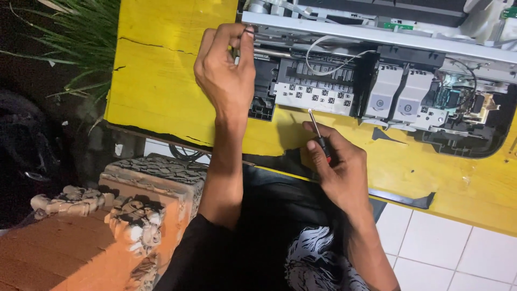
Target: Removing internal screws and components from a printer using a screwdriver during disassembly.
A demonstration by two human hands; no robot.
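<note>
An opened printer (pixel 409 91) with its cover off lies on a yellow table (pixel 156 81), showing a black carriage, white wires and two grey ink cartridges. My left hand (pixel 225 70) reaches to the printer's left end, thumb and forefinger pinched on a small part by the metal rail. My right hand (pixel 339 167) rests at the table's near edge and holds a small screwdriver (pixel 319 134) with a red and black handle, its shaft pointing up toward the carriage.
A low brick and mortar wall (pixel 107 226) stands at the lower left. Green plant leaves (pixel 81 37) hang at the upper left. White floor tiles (pixel 447 253) show at the lower right. The table's near edge is chipped black.
</note>
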